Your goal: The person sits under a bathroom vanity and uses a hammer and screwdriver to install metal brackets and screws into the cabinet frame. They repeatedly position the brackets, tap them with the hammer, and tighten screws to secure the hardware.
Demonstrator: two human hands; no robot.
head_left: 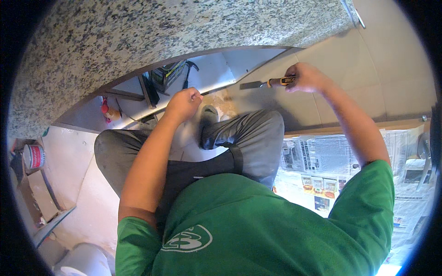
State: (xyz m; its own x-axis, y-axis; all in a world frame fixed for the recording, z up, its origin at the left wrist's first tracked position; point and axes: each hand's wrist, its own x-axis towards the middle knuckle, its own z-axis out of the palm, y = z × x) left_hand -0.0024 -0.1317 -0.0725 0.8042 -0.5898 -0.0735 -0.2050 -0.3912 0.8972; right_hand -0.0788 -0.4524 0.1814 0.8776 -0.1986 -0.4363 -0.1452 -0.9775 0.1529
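My right hand [303,77] is wrapped round the yellow and black handle of a chisel [252,85]. Its flat dark blade points left, held in front of the beige tiled wall. My left hand [185,104] is closed, fingers curled in, above my bent knees and in front of the opening under the counter. Whatever it may hold is hidden. Just beyond that hand, a hammer [189,73] with a dark head leans inside the opening, beside a dark tool box [166,75].
A speckled granite counter [152,32] overhangs the opening. Inside at left lies a red and tan bottle [110,112]. At far left stand a paint can [34,156] and a white bucket [87,262]. Newspaper [317,156] covers a surface at right.
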